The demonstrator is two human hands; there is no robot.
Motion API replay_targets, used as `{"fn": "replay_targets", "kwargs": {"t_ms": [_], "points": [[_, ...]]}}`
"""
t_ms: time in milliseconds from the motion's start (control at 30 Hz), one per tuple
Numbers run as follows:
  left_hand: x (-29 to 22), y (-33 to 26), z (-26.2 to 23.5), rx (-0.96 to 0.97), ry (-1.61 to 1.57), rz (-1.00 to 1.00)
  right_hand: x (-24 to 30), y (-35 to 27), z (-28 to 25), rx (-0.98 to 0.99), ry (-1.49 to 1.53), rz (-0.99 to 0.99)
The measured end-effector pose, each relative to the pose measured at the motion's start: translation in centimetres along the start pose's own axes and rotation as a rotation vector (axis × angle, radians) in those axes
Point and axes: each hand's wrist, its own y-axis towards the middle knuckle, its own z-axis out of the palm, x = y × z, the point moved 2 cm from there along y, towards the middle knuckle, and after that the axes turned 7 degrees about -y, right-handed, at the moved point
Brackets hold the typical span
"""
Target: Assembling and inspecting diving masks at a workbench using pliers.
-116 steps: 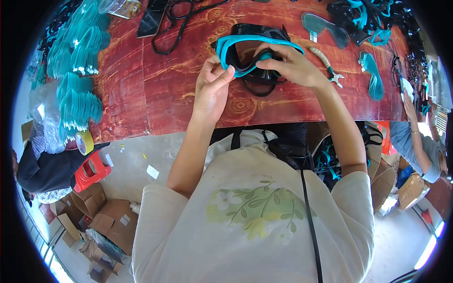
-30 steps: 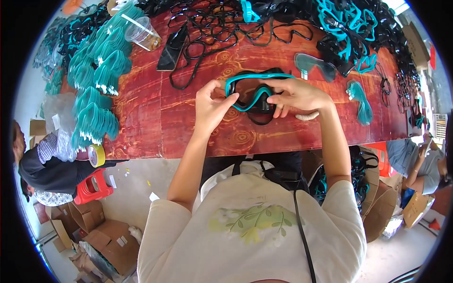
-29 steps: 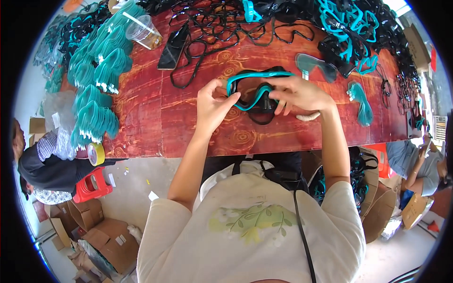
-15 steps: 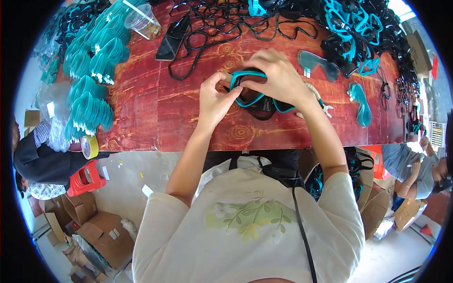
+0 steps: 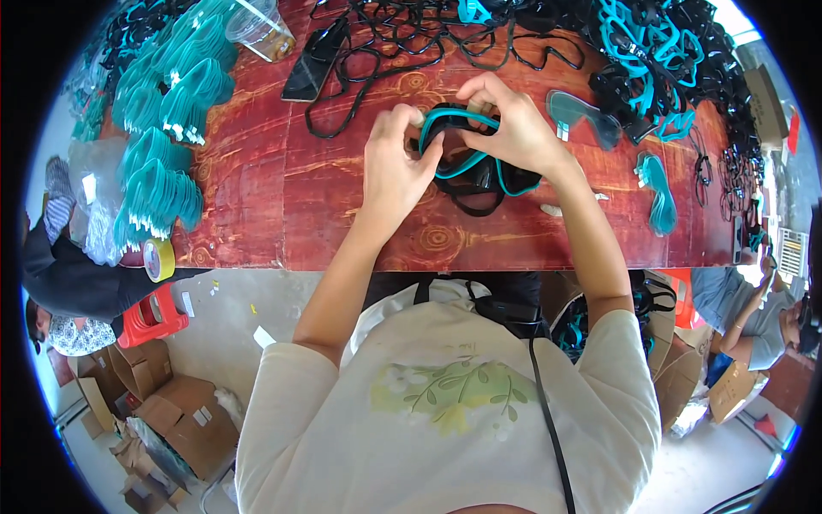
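A diving mask (image 5: 469,163) with a teal frame and a black skirt is held just above the red wooden table (image 5: 342,231). My left hand (image 5: 396,154) grips its left rim, thumb on the near side and fingers curled behind the edge. My right hand (image 5: 518,128) pinches the upper rim near the middle, its thumb laid along the teal frame. The mask's black nose part and strap point toward me. A clear lens piece (image 5: 582,118) lies to the right of my right hand. Part of a pale-handled tool (image 5: 552,209) shows beside my right wrist.
Stacks of teal lens pieces (image 5: 158,201) stand at the left with a yellow tape roll (image 5: 159,259). Black straps (image 5: 377,64), a phone (image 5: 315,64) and a plastic cup (image 5: 264,32) lie at the back. Teal frames (image 5: 642,60) pile up at back right, near a small lens stack (image 5: 655,193).
My right hand has shifted slightly, and its fingers have opened wider along the mask's top rim. My left fingers have moved up the left rim. The mask has tilted slightly.
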Motion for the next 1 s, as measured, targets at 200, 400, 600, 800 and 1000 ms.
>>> {"fn": "replay_targets", "kwargs": {"t_ms": [200,400,600,800,1000], "points": [[-0.8,0.4,-0.1,-0.029,0.203,0.193,0.2,-0.7,0.3,-0.181,-0.400,-0.271],[3.0,1.1,0.4,0.219,-0.422,-0.064,0.7,-3.0,-3.3,-0.055,-0.172,-0.030],[1.2,3.1,1.7,0.192,-0.130,0.282,-0.1,-5.8,-3.1,-0.134,-0.705,-0.056],[0.8,4.0,1.5,0.238,0.085,0.388,-1.0,-6.0,-2.0,-0.283,-0.705,-0.169],[1.1,3.5,1.9,0.147,0.059,0.390,-1.2,-5.2,-1.5,-0.386,-0.525,-0.128]]}}
